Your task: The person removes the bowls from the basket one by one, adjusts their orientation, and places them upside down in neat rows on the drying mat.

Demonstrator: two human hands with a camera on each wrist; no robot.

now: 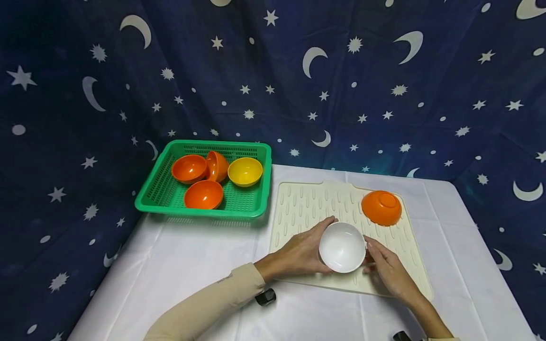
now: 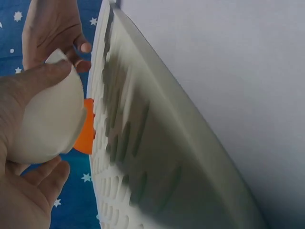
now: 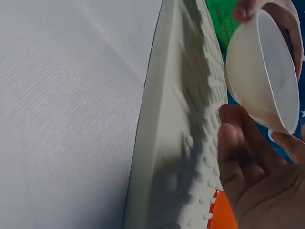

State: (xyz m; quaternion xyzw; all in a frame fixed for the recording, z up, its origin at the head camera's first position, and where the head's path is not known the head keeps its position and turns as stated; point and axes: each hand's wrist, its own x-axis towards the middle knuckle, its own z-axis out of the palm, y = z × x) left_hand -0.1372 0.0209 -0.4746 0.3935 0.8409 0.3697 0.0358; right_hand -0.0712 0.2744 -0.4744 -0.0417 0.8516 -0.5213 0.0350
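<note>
White-clothed table [image 1: 473,270]. Cloth [image 1: 166,270] faintly creased in long lines; a fine weave shows in the right wrist view. Far-right corner rounded; near edge out of frame. Two items directly on it.

Item one: green plastic basket [image 1: 204,212], far left, covering the far-left corner. Shallow, oblong, slotted walls, broad smooth rim.

Item two: cream ribbed mat [image 1: 313,203], centre to right, lying flat, sides slightly askew. Short raised ribs in rows, a tab on the far side. Wrist views show a smooth border and shade across the ribs. Mat just beside basket, cloth visible between.
</note>
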